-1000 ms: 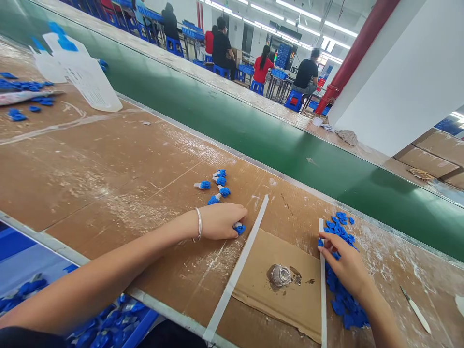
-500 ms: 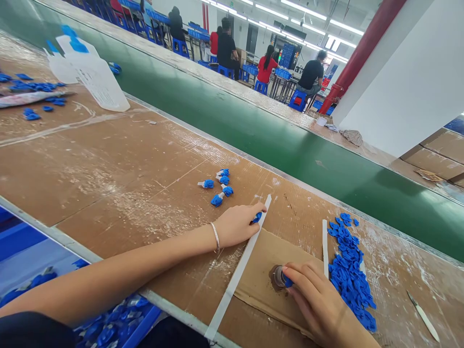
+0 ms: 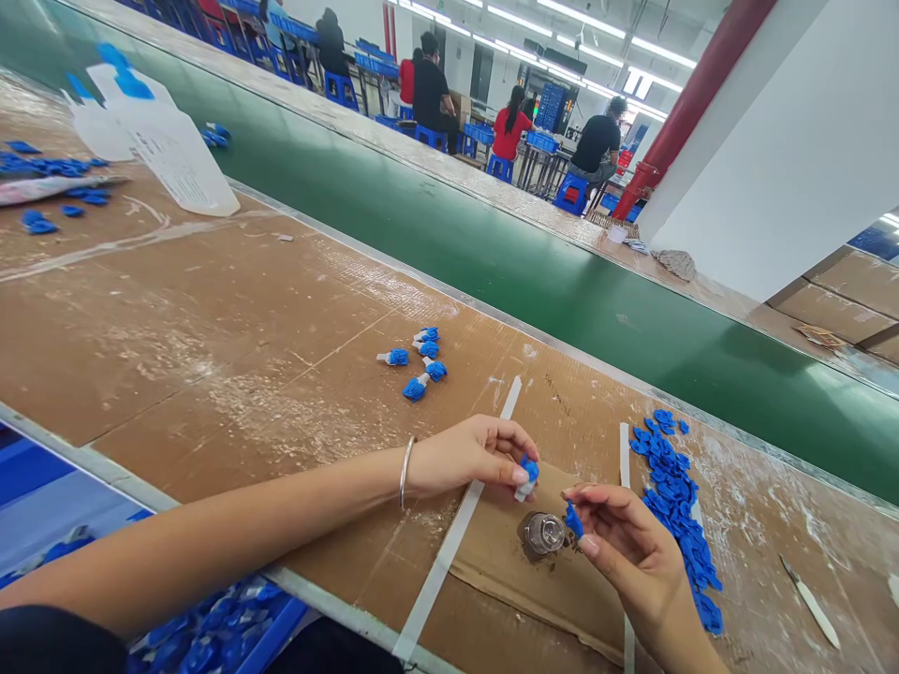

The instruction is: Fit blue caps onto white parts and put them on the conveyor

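My left hand (image 3: 484, 456) pinches a small blue piece with a white stub (image 3: 526, 476) above the cardboard sheet. Between the thumb and fingers of my right hand (image 3: 632, 548) is a thin blue piece (image 3: 573, 519), apart from the left one. Just below both hands stands a small clear glass jar (image 3: 544, 534) on the cardboard sheet (image 3: 512, 571), with dark stains around it. Several blue pieces with white stubs (image 3: 414, 388) lie beyond my left wrist. A heap of loose blue pieces (image 3: 670, 487) is spread to the right of my right hand.
White tape strips (image 3: 449, 543) cross the table beside the cardboard. A white-handled knife (image 3: 811, 604) lies at the right. White bottles (image 3: 175, 154) stand at the far left. A green conveyor belt (image 3: 449, 243) runs behind. Blue bins (image 3: 281, 632) sit below the front edge; people sit beyond.
My left hand has come right, from over the tape to near the jar, with its piece. My right hand has lifted off the jar's top, holding a thin blue piece.
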`<state>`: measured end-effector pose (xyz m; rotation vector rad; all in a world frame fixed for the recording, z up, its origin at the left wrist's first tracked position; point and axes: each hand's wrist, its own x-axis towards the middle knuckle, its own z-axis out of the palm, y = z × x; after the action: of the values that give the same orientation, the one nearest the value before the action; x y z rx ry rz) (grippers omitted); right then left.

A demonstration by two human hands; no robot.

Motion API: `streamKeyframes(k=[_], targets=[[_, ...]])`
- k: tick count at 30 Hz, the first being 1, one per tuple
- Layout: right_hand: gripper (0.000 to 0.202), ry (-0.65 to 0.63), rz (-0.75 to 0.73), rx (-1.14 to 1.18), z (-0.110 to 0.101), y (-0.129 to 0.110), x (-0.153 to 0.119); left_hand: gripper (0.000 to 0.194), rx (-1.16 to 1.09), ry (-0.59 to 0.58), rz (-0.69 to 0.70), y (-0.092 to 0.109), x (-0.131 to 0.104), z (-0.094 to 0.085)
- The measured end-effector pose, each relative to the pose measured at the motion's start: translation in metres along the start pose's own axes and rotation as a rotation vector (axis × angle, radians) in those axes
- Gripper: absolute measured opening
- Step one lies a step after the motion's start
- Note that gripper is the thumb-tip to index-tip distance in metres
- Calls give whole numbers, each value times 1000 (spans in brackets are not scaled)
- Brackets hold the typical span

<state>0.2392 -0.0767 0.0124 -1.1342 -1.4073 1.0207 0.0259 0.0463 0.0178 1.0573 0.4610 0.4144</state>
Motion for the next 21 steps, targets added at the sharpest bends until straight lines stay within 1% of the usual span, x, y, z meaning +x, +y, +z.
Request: streamKeyframes(k=[4, 8, 10, 13, 15, 17, 18, 21], targets=[[25, 32, -36, 59, 4, 1, 1, 44, -65, -25, 3, -11, 0, 11], [24, 68, -51, 54, 12, -1, 1, 48, -125, -36, -17, -17, 0, 16], [22, 96, -68, 28, 15, -2, 2, 48, -144, -38, -9, -18, 0, 16], [18, 123, -132, -63, 17, -2, 4, 47, -167, -43, 8, -19, 0, 17], [14, 117, -191, -161, 18, -2, 4, 46, -173, -43, 15, -22, 0, 19], [11, 101, -283, -297, 20, -3, 3, 46, -185, -17, 20, -25, -1, 22], [14, 100, -352, -366, 22, -3, 3, 47, -197, 3, 18, -26, -1, 23], [34, 119, -580, -537, 29, -4, 1, 47, -250, 56, 27, -28, -5, 28]])
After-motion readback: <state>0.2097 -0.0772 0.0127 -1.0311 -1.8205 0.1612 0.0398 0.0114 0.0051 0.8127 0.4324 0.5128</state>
